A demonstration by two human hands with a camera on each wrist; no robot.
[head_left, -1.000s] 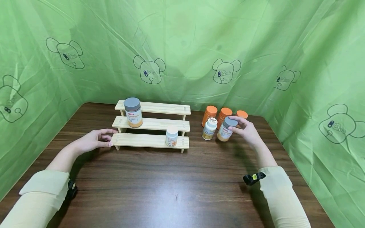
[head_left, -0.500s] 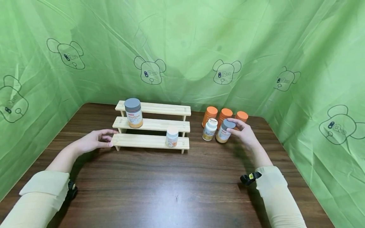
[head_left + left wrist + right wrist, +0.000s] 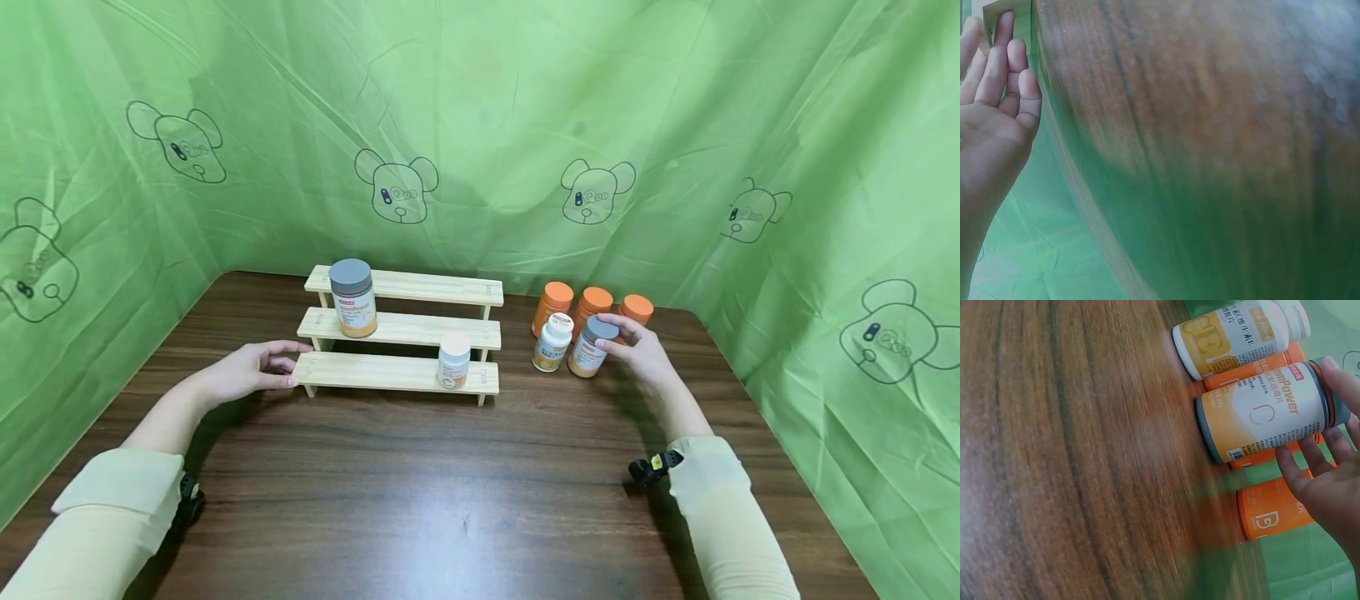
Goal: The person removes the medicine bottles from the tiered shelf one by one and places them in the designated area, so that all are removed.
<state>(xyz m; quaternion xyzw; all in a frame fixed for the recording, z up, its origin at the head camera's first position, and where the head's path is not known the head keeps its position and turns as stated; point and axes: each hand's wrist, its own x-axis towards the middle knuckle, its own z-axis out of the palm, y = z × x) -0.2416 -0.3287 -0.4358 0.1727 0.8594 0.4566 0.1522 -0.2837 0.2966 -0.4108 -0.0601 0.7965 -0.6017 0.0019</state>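
My right hand (image 3: pixel 637 352) holds a grey-capped supplement bottle (image 3: pixel 587 358) by its lid, thumb on one side and fingers on the other. In the right wrist view that bottle (image 3: pixel 1263 415) shows a white and orange label with a large C, its base at the tabletop. My left hand (image 3: pixel 243 372) is at the left end of the three-step wooden rack (image 3: pixel 375 371), thumb in front of the lowest board and fingers behind it. A larger grey-capped jar (image 3: pixel 354 304) stands on the rack's middle step at left. A small white bottle (image 3: pixel 453 362) stands on the lowest step at right.
Beside the held bottle stands a white bottle with a yellow label (image 3: pixel 552 343). Three orange bottles (image 3: pixel 557 304) are lined up behind. A green curtain (image 3: pixel 480 125) closes in the back and sides of the dark wooden table (image 3: pixel 420 483).
My right hand and the grey-capped bottle have shifted slightly left and toward me, and the bottle is more upright. The left hand keeps its place at the rack.
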